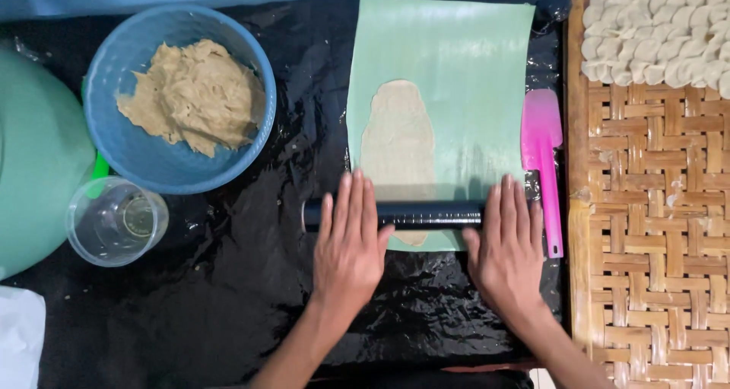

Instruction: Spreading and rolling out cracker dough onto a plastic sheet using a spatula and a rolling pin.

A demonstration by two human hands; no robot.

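While our left hand (350, 244) and right hand (508, 244) press flat, fingers spread, on the black rolling pin (414, 215), flattened dough (398, 142) lies beyond on green sheet (471, 69) over black plastic (251, 298).

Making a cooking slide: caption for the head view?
Both hands press a black rolling pin over flattened dough on a green sheet.

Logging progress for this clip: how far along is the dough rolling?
Done: rows of shaped dough pieces lie on the woven bamboo tray. In hand: left hand and right hand press flat on a dark rolling pin over a flattened dough sheet on the green mat. Left: a large dough mass remains in the blue bowl.
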